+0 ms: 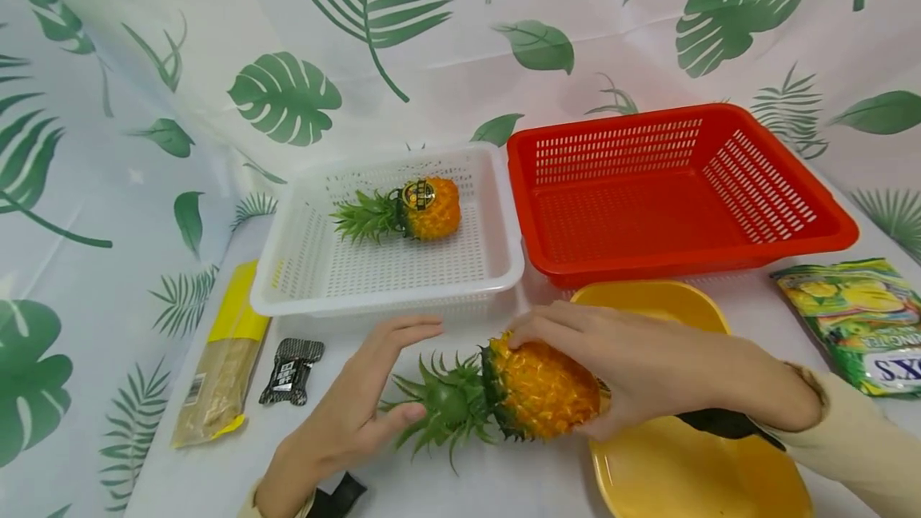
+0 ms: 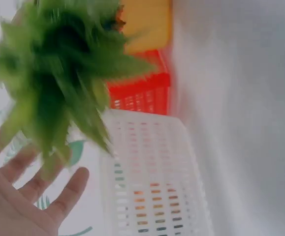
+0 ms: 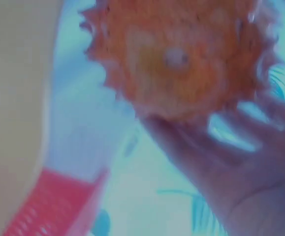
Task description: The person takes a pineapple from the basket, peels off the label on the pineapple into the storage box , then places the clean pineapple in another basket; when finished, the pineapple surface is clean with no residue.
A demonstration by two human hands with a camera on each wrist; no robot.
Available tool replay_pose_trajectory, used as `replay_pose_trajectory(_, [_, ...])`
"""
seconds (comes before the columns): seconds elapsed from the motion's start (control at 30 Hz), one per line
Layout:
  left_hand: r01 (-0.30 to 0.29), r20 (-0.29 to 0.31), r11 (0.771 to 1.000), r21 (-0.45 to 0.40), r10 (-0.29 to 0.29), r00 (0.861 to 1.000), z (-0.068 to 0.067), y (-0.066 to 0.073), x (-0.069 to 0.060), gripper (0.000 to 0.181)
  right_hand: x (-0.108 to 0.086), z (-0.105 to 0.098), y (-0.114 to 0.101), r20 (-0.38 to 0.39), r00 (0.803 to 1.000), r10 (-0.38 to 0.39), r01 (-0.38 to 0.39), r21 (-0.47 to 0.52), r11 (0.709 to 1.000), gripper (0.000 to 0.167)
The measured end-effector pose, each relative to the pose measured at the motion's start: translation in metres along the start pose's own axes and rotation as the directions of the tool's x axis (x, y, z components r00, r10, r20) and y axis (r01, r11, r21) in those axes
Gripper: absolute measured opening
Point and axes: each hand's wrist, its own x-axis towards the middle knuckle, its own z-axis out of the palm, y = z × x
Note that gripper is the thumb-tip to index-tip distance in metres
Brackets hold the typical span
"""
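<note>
My right hand (image 1: 640,358) grips a small pineapple (image 1: 543,390) by its orange body, which lies on its side with the green leaves pointing left. Its round base (image 3: 176,59) faces the camera in the right wrist view, with fingers around the edge. Beside the crown of leaves (image 1: 446,398) is my left hand (image 1: 348,418), fingers and thumb spread apart and nothing held. The left wrist view shows the leaves (image 2: 58,73) blurred in front of that hand's fingers. Another pineapple (image 1: 437,210), with a black and gold label, lies in the white basket (image 1: 388,302).
A red basket (image 1: 683,266) stands right of the white one. Under my right forearm is a yellow tub (image 1: 691,462). A yellow and clear packet (image 1: 226,350) and a small black wrapped piece (image 1: 288,374) lie at left, a green and yellow bag (image 1: 856,318) at right.
</note>
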Motion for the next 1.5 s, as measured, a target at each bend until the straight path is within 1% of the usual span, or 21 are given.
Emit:
replay_pose_trajectory(0.03, [0.003, -0.009, 0.998, -0.057, -0.003, 1.000, -0.001, -0.001, 0.000, 0.062, -0.005, -0.003, 0.000, 0.011, 1.000, 0.002, -0.002, 0.004, 1.000, 0.083])
replay_pose_trajectory(0.1, [-0.002, -0.028, 0.986, -0.167, -0.003, 1.000, 0.000, -0.004, 0.001, 0.061, -0.015, -0.009, 0.002, 0.029, 1.000, 0.009, -0.008, -0.009, 1.000, 0.084])
replay_pose_trajectory(0.2, [-0.008, -0.052, 0.960, -0.279, -0.007, 0.999, 0.008, -0.010, 0.004, 0.063, -0.029, -0.018, 0.008, -0.006, 0.999, -0.041, 0.040, -0.070, 0.997, 0.086])
replay_pose_trajectory(0.27, [0.005, -0.056, 0.945, -0.327, -0.025, 0.998, 0.015, -0.015, 0.006, 0.064, -0.039, -0.024, 0.014, -0.059, 0.995, -0.086, 0.079, -0.116, 0.990, 0.088])
replay_pose_trajectory(0.33, [0.034, -0.043, 0.936, -0.349, -0.052, 0.998, 0.024, -0.018, 0.009, 0.066, -0.047, -0.032, 0.022, -0.110, 0.986, -0.125, 0.111, -0.129, 0.985, 0.091])
replay_pose_trajectory(0.37, [0.051, -0.032, 0.933, -0.356, -0.066, 0.997, 0.029, -0.020, 0.011, 0.067, -0.052, -0.036, 0.026, -0.133, 0.982, -0.132, 0.114, -0.129, 0.985, 0.093])
replay_pose_trajectory(0.43, [0.086, 0.001, 0.930, -0.356, -0.092, 0.996, 0.037, -0.022, 0.015, 0.068, -0.061, -0.044, 0.035, -0.188, 0.973, -0.133, 0.110, -0.130, 0.985, 0.098])
replay_pose_trajectory(0.5, [0.126, 0.044, 0.922, -0.367, -0.118, 0.992, 0.045, -0.023, 0.021, 0.069, -0.070, -0.051, 0.046, -0.244, 0.962, -0.124, 0.093, -0.134, 0.987, 0.103])
replay_pose_trajectory(0.6, [0.194, 0.104, 0.908, -0.373, -0.167, 0.980, 0.054, -0.020, 0.032, 0.066, -0.084, -0.060, 0.064, -0.349, 0.931, -0.109, 0.052, -0.169, 0.984, 0.112])
replay_pose_trajectory(0.63, [0.205, 0.117, 0.906, -0.370, -0.173, 0.978, 0.057, -0.020, 0.037, 0.064, -0.088, -0.063, 0.070, -0.382, 0.919, -0.098, 0.034, -0.170, 0.985, 0.114])
replay_pose_trajectory(0.7, [0.205, 0.130, 0.911, -0.357, -0.169, 0.977, 0.065, -0.018, 0.046, 0.062, -0.094, -0.067, 0.080, -0.424, 0.904, -0.065, 0.001, -0.150, 0.989, 0.117])
replay_pose_trajectory(0.73, [0.195, 0.133, 0.918, -0.344, -0.158, 0.978, 0.069, -0.018, 0.051, 0.062, -0.097, -0.069, 0.084, -0.437, 0.897, -0.058, -0.006, -0.143, 0.990, 0.118])
replay_pose_trajectory(0.8, [0.166, 0.143, 0.935, -0.313, -0.126, 0.982, 0.080, -0.018, 0.060, 0.066, -0.101, -0.072, 0.092, -0.458, 0.887, -0.059, -0.006, -0.140, 0.990, 0.119])
replay_pose_trajectory(0.87, [0.154, 0.163, 0.948, -0.278, -0.111, 0.980, 0.091, -0.018, 0.068, 0.070, -0.103, -0.075, 0.099, -0.472, 0.879, -0.065, 0.001, -0.136, 0.991, 0.120])
replay_pose_trajectory(0.93, [0.161, 0.188, 0.957, -0.242, -0.117, 0.975, 0.101, -0.015, 0.075, 0.076, -0.104, -0.078, 0.106, -0.500, 0.863, -0.076, 0.008, -0.136, 0.991, 0.121])
replay_pose_trajectory(1.0, [0.182, 0.198, 0.960, -0.214, -0.140, 0.970, 0.108, -0.012, 0.082, 0.082, -0.105, -0.079, 0.113, -0.534, 0.844, -0.053, -0.015, -0.122, 0.992, 0.120])
replay_pose_trajectory(1.1, [0.231, 0.173, 0.950, -0.211, -0.196, 0.965, 0.117, -0.007, 0.093, 0.089, -0.105, -0.082, 0.124, -0.585, 0.811, -0.010, -0.052, -0.089, 0.995, 0.119])
replay_pose_trajectory(1.17, [0.275, 0.138, 0.932, -0.238, -0.248, 0.959, 0.122, -0.005, 0.101, 0.091, -0.105, -0.082, 0.131, -0.610, 0.793, 0.002, -0.064, -0.079, 0.995, 0.119])
replay_pose_trajectory(1.27, [0.319, 0.080, 0.912, -0.258, -0.309, 0.948, 0.126, -0.004, 0.112, 0.093, -0.106, -0.084, 0.141, -0.648, 0.761, 0.023, -0.077, -0.055, 0.996, 0.120])
replay_pose_trajectory(1.4, [0.354, 0.013, 0.903, -0.245, -0.362, 0.932, 0.131, -0.005, 0.123, 0.096, -0.107, -0.087, 0.151, -0.689, 0.719, 0.086, -0.145, -0.028, 0.989, 0.120])
replay_pose_trajectory(1.5, [0.357, -0.029, 0.896, -0.264, -0.377, 0.926, 0.133, -0.006, 0.132, 0.097, -0.110, -0.089, 0.158, -0.701, 0.699, 0.144, -0.208, -0.007, 0.978, 0.118])
